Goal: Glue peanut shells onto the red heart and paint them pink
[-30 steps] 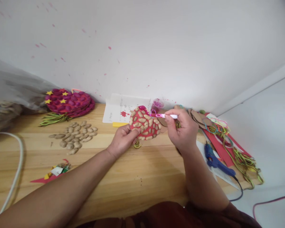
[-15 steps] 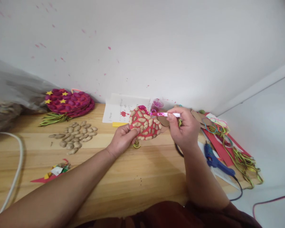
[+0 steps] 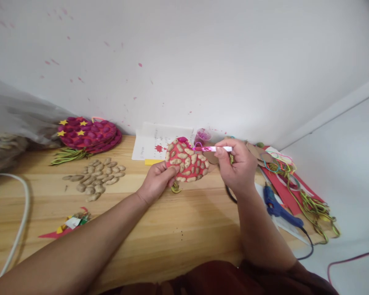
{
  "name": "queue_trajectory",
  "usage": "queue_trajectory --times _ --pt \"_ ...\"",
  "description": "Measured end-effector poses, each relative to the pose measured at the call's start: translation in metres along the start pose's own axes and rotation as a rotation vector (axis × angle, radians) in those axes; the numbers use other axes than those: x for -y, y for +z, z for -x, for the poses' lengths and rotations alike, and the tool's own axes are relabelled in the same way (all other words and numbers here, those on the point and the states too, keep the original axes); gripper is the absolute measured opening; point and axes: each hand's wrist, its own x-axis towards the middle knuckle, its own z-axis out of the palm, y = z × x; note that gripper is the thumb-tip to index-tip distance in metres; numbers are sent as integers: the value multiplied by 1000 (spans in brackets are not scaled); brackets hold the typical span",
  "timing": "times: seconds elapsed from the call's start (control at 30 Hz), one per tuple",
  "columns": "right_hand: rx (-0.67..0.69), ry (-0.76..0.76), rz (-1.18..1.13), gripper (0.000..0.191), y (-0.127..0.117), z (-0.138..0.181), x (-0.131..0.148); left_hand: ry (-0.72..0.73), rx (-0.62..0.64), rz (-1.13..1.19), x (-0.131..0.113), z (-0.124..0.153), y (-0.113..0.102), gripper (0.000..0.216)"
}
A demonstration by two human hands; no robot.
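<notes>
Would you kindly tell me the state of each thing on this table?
peanut-shell disc, held tilted off the table, shells mostly bare.
left hand, shut on the disc's lower edge.
brush, level, pink tip at the disc's top.
right hand, shut on the brush.
glue gun, lying on its side.
loose peanut shells, heaped, unpainted.

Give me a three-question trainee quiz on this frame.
1. True or false: the left hand holds the red disc studded with peanut shells by its lower left edge.
2. The right hand pinches: A) a loose peanut shell, B) a white-handled tool with a pink tip, C) a rubber band.
3. On which side of the right hand does the blue glue gun lie?
Key: 1 true; 2 B; 3 its right side, on the table.
</notes>
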Motion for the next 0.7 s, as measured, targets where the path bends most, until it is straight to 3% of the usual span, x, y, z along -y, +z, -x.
queue_trajectory --times 0.3,0.7 --pt "-3 17 7 8 -2 -1 1 0 -2 -16 2 -1 -2 42" --pt "-44 163 -181 16 5 4 -16 -26 -2 99 -5 0 1 44"
